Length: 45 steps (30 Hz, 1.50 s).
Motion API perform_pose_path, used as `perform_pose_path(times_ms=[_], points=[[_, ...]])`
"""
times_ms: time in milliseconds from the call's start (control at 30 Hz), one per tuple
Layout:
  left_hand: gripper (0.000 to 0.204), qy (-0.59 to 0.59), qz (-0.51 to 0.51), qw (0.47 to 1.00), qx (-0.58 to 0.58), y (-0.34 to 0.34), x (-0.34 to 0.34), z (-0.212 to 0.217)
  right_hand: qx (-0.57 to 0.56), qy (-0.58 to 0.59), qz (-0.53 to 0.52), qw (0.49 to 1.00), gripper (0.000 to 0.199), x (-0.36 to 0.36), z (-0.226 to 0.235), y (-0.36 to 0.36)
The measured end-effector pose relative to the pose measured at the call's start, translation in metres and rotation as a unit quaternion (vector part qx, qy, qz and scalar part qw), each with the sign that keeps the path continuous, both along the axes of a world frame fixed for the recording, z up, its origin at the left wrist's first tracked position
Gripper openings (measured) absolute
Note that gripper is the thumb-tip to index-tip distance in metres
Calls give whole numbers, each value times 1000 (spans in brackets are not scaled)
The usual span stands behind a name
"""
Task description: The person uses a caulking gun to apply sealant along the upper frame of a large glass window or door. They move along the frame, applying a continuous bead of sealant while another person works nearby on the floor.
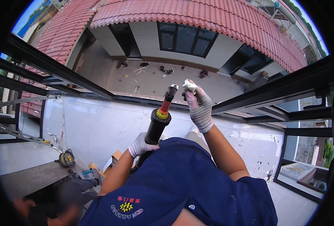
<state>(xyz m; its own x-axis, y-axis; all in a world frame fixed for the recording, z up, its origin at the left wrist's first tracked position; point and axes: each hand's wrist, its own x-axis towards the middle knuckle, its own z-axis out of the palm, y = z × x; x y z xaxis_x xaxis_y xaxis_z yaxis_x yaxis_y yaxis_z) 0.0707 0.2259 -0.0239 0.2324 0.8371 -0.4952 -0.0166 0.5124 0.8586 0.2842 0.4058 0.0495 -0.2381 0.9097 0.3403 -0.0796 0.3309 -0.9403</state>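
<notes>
Navy shirt [163, 173] foremost; left hand [139, 145] clasps a black, red-necked caulking gun [158, 124], slanting lengthwise toward the courtyard [106, 81]; right hand [201, 109] pinches a white wad [190, 86].

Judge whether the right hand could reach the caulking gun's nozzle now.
Probably yes: the right hand is near the nozzle, with nothing visible between them, though it holds a white wad.
</notes>
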Motion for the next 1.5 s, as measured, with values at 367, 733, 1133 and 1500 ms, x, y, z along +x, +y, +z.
perform_pose_path(times_ms=[367, 733, 1133, 1500], points=[[27, -61, -36, 997, -6, 2, -3, -8, -341, 290, 266, 854, 43, -1, 5, 14], [29, -79, -18, 996, -22, -3, -3, -7, -299, 279, 175, 896, 38, 11, 3, 8], [29, -59, -4, 998, -32, -2, 0, -4, -277, 242, 117, 923, 39, -5, 10, 9], [36, -101, 94, 990, -32, -24, -4, -22, -172, -510, -146, 830, 82, 145, -179, 103]])
